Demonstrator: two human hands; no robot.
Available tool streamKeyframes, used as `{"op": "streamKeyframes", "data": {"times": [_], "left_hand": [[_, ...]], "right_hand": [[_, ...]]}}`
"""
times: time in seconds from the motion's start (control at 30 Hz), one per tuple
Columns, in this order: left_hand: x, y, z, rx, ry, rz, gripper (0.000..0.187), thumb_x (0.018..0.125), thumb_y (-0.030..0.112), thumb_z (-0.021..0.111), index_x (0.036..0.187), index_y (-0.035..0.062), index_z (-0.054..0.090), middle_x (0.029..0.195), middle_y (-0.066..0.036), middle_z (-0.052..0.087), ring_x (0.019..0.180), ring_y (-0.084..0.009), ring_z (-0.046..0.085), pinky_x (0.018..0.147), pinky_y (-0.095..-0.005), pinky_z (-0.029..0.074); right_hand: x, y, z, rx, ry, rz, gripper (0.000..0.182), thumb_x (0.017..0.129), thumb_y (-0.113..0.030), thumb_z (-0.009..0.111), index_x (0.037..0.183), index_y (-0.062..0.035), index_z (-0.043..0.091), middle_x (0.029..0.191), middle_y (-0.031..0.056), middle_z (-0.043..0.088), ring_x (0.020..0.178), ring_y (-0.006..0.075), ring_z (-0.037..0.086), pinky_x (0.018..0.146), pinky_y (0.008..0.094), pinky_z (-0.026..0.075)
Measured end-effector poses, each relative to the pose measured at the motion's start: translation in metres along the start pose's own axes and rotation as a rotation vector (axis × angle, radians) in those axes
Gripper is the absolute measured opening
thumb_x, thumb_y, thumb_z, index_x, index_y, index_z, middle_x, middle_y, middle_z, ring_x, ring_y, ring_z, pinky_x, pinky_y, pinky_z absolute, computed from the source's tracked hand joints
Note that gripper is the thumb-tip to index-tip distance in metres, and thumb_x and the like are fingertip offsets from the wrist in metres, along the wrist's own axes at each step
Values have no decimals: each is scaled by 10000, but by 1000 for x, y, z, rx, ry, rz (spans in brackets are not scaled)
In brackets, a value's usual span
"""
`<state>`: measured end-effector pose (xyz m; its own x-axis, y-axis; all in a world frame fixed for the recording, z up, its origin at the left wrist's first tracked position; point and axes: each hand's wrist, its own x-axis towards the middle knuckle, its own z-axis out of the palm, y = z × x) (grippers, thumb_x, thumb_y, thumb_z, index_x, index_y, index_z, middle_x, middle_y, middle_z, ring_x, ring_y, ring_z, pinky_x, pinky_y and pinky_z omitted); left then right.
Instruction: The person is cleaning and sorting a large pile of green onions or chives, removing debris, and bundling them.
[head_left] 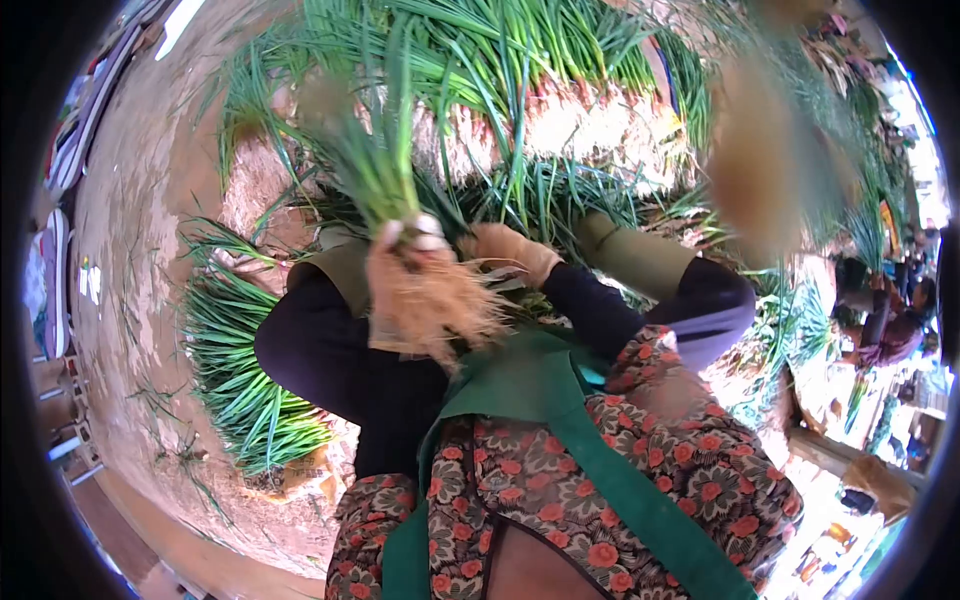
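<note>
My left hand (390,290) is closed around a bunch of spring onions (395,185). Their green leaves point up and away, and the tangled pale roots (440,310) hang toward my lap, blurred by motion. Just to the right, my right hand (515,252) is low between my knees, its fingers bent inward close to the bunch; what they hold, if anything, is hidden. Both hands look gloved. Beyond them lies a large heap of spring onions (560,115), roots toward me.
Another pile of spring onions (250,365) lies on the dirt floor (140,270) beside my left knee. A green apron (520,385) covers my lap. Other people (895,320) and more greens are at the far right. A blurred brownish shape (755,160) blocks the upper right.
</note>
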<state>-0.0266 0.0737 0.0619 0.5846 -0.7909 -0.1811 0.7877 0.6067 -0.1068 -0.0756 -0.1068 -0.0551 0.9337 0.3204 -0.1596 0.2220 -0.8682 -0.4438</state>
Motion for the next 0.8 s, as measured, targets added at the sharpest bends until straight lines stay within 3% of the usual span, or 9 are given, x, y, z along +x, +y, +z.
{"op": "streamKeyframes", "data": {"times": [0.07, 0.2, 0.33, 0.37, 0.47, 0.6, 0.73, 0.77, 0.8], "left_hand": [[-23, 22, 31, -39, -164, -127, 294, 897, 210, 502, 1122, 22, 485, 945, -83, 565, 752, -129, 539, 725, -328, 483], [-15, 61, 56, 140, -238, -165, 504, 923, 211, 483, 1352, 25, 296, 998, -40, 580, 770, -86, 506, 777, -287, 434], [6, 47, 21, 272, 35, -195, 295, 863, 186, 566, 1114, 46, 498, 758, -1, 514, 678, -131, 494, 701, -308, 439], [11, 41, 8, 363, 110, -200, 260, 853, 179, 577, 1073, 52, 524, 753, -6, 518, 684, -145, 504, 691, -314, 443], [20, 29, -20, 543, 257, -222, 238, 828, 150, 600, 1039, 55, 544, 775, -36, 538, 726, -193, 547, 695, -343, 465], [25, 24, -21, 668, 299, -186, 240, 841, 154, 584, 1057, 58, 539, 755, -21, 524, 699, -167, 529, 666, -303, 442], [27, 25, -20, 583, 287, -203, 281, 843, 189, 604, 1075, 54, 524, 754, -35, 532, 697, -190, 549, 668, -339, 484], [27, 21, -17, 572, 283, -187, 312, 856, 222, 598, 1101, 47, 517, 746, -37, 534, 688, -186, 553, 641, -334, 486], [28, 19, -18, 560, 273, -192, 323, 857, 229, 598, 1109, 44, 516, 745, -38, 534, 689, -186, 555, 638, -334, 486]], "right_hand": [[-48, -12, -3, 176, -372, 395, 429, 818, -396, 560, 1050, -36, 569, 994, 222, 609, 889, 353, 604, 733, 441, 477], [-107, -28, -75, 214, -659, 357, 503, 803, -443, 572, 1148, -76, 560, 1053, 198, 607, 1069, 331, 552, 860, 420, 448], [-69, 45, -42, 212, -48, 507, 330, 846, -348, 530, 893, -35, 623, 848, 162, 653, 804, 336, 616, 746, 390, 483], [-52, 91, 9, 223, 149, 340, 330, 853, -338, 539, 915, -23, 615, 829, 171, 646, 816, 346, 609, 749, 404, 478], [-15, 89, 7, 522, 253, 655, 357, 864, -337, 532, 972, -3, 593, 822, 186, 639, 830, 330, 610, 737, 383, 482], [2, 61, 3, 368, 184, 322, 414, 861, -385, 508, 926, 4, 634, 841, 184, 657, 778, 365, 610, 709, 415, 473], [-46, 35, -37, 448, -881, 422, 343, 888, -350, 498, 831, -48, 651, 670, 99, 609, 609, 260, 574, 561, 365, 447], [-45, 61, -26, 508, -819, 500, 364, 866, -389, 535, 825, -48, 657, 705, 123, 627, 669, 285, 584, 608, 402, 454], [-46, 92, -13, 166, -414, 181, 358, 860, -393, 557, 903, -49, 649, 783, 142, 648, 720, 298, 603, 653, 407, 465]]}}
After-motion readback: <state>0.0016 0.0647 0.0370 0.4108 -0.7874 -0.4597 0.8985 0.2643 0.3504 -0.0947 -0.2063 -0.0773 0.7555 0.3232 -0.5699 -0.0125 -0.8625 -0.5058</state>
